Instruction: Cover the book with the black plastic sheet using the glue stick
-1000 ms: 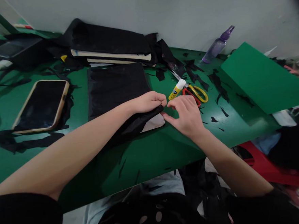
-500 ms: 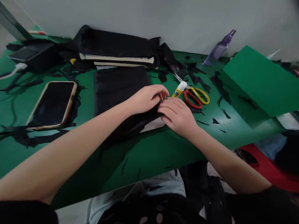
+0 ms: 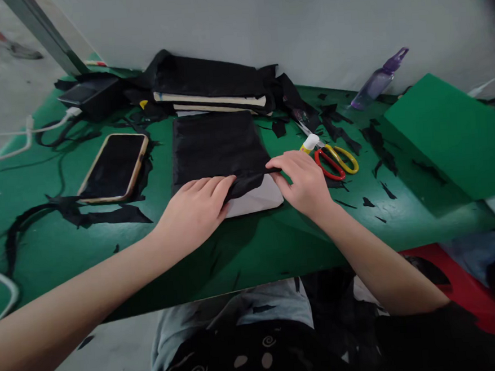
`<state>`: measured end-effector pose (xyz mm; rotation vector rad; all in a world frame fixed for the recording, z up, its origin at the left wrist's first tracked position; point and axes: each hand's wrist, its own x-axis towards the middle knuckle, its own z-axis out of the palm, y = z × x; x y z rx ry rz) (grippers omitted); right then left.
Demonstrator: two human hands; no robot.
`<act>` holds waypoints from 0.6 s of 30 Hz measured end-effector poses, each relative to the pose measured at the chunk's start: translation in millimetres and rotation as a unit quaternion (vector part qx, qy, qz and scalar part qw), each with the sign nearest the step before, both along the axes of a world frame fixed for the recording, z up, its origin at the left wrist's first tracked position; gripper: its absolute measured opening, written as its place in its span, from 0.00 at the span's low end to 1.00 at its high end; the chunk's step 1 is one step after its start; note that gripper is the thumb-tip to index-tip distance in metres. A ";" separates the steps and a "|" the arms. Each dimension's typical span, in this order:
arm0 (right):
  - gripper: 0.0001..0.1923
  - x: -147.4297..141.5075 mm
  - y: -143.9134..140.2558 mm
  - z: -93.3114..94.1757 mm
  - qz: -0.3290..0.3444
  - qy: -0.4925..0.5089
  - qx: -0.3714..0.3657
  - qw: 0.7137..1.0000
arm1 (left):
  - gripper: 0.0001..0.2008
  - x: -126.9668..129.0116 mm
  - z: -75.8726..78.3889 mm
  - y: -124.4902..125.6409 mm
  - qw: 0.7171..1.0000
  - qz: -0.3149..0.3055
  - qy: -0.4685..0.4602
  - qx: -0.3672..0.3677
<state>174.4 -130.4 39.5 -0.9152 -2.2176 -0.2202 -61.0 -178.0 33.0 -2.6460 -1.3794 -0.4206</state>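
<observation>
A black cloth point(image 3: 215, 145) covers most of a flat, pale board point(image 3: 254, 199), whose near edge shows bare on the green table. My left hand point(image 3: 196, 211) is closed on the cloth's near edge, thumb under and fingers on top. At the right corner my right hand point(image 3: 302, 181) pinches the same cloth between thumb and fingers, lifting it a little off the board. Just beyond the right hand lie a glue stick point(image 3: 311, 142) with a white cap and scissors point(image 3: 330, 171) with one red and one yellow handle.
A phone point(image 3: 114, 166) lies to the left, near a black box point(image 3: 91, 94) with white cables. Black-covered boards point(image 3: 210, 78) are stacked at the back. A purple spray bottle point(image 3: 374, 86) and a green sheet point(image 3: 456, 137) are on the right. Black scraps point(image 3: 378, 148) litter the table point(image 3: 360, 223).
My left hand has moved left and nearer along the cloth's edge, away from my right hand. The cloth's near edge is raised and more of the pale board shows. The view has shifted left.
</observation>
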 end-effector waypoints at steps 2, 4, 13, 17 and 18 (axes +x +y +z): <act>0.06 0.7 -0.6 -0.4 0.004 0.000 0.011 1.000 | 0.18 -3.1 0.9 -2.1 0.999 0.014 0.030 0.023; 0.06 2.9 -1.8 -0.9 0.011 -0.006 0.023 1.000 | 0.16 -4.6 4.7 -3.6 0.996 0.023 0.067 0.048; 0.10 24.5 -8.4 -10.3 0.072 -0.111 0.027 0.991 | 0.12 -8.2 6.2 -6.3 0.967 -0.049 0.169 0.182; 0.11 29.7 -9.6 -16.3 0.084 -0.128 0.022 0.988 | 0.17 -13.1 1.9 -1.2 0.965 -0.081 0.151 0.199; 0.11 30.3 -9.6 -17.4 0.085 -0.128 0.019 0.988 | 0.17 -13.9 1.2 -0.4 0.965 -0.086 0.150 0.200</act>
